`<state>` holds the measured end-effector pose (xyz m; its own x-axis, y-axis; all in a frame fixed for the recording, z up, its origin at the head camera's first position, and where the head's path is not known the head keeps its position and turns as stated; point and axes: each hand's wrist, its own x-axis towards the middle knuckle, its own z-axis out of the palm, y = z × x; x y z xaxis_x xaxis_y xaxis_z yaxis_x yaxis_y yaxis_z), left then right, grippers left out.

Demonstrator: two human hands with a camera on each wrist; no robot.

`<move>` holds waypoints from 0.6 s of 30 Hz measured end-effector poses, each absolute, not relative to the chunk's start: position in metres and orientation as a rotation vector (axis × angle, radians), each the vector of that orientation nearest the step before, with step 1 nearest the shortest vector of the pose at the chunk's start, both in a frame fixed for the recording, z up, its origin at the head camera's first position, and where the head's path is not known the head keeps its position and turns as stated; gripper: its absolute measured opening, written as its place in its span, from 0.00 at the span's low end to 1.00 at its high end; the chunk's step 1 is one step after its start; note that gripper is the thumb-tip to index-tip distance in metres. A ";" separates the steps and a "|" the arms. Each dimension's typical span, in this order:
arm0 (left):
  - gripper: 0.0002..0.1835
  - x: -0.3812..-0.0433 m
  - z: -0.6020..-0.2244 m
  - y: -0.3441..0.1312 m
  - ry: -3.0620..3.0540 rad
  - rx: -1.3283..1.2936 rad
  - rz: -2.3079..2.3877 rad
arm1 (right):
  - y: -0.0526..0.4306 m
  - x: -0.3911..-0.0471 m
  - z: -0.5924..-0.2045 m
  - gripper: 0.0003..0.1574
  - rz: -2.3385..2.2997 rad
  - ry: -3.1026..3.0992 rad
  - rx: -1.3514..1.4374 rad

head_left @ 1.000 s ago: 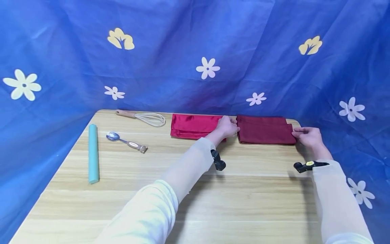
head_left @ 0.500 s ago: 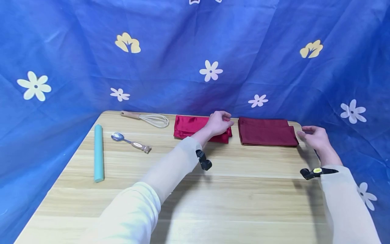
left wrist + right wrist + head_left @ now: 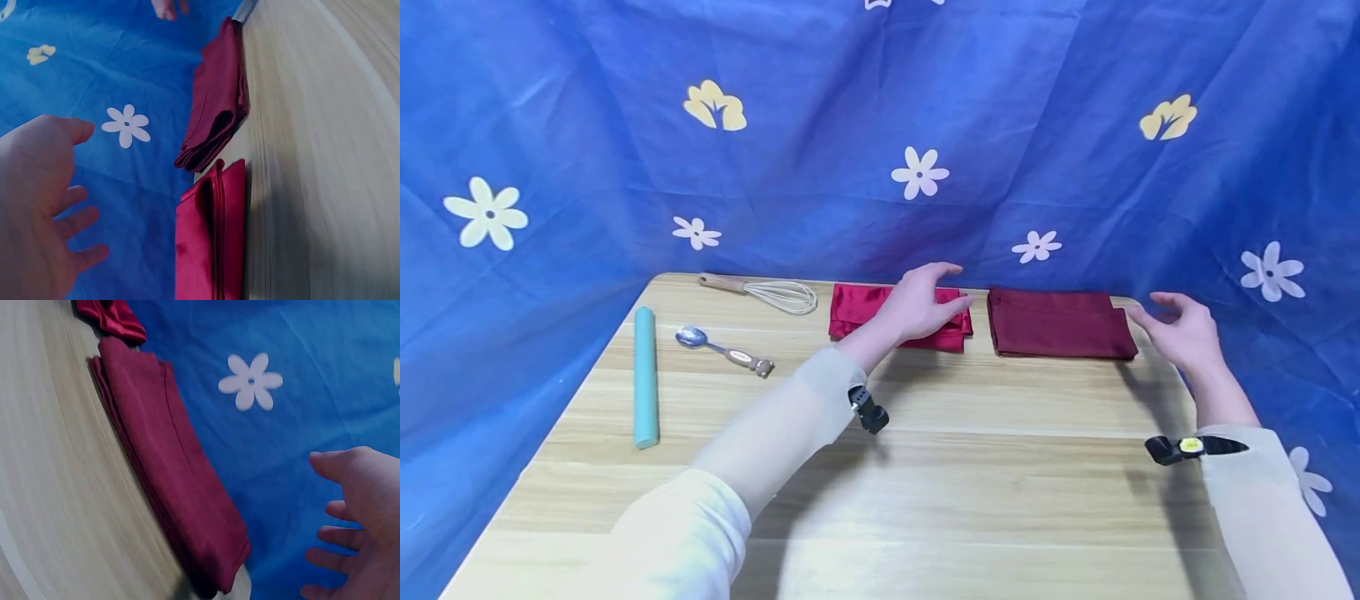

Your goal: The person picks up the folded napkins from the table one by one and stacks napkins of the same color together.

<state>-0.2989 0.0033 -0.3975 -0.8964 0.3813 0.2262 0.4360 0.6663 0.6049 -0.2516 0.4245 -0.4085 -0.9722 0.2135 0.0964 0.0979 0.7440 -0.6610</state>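
A folded dark maroon cloth (image 3: 1060, 327) lies flat at the table's back right. To its left is a folded shiny red cloth (image 3: 859, 307), partly covered from the head view by my left hand (image 3: 917, 308). That hand hovers over the red cloth with thumb and fingers spread, holding nothing; the left wrist view shows it apart from the red cloth's layered edge (image 3: 219, 244). Just right of the maroon cloth, my right hand (image 3: 1183, 333) is raised with its fingers apart and holds nothing. In the right wrist view a gap separates its fingers from the maroon cloth (image 3: 175, 475).
A whisk (image 3: 767, 292) lies at the back left, with a spoon (image 3: 722, 350) in front of it. Further left is a turquoise rod (image 3: 644, 379). A blue flowered curtain (image 3: 820, 167) hangs directly behind the wooden table (image 3: 985, 492).
Both hands have let go of the maroon cloth's edges. My left hand has drawn back leftward over the red cloth, and my right hand has moved off to the right. Both cloths stay lying.
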 end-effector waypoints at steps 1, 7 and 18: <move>0.33 -0.296 -0.396 0.000 -2.789 -0.705 -1.005 | 0.421 -0.251 -0.406 0.50 1.036 -2.770 -0.226; 0.39 -0.280 -0.390 -0.025 -2.814 -0.796 -0.717 | 0.399 -0.246 -0.395 0.51 0.982 -2.779 -0.094; 0.49 -0.258 -0.381 -0.065 -2.855 -0.783 -0.462 | 0.362 -0.230 -0.393 0.56 0.868 -2.783 0.179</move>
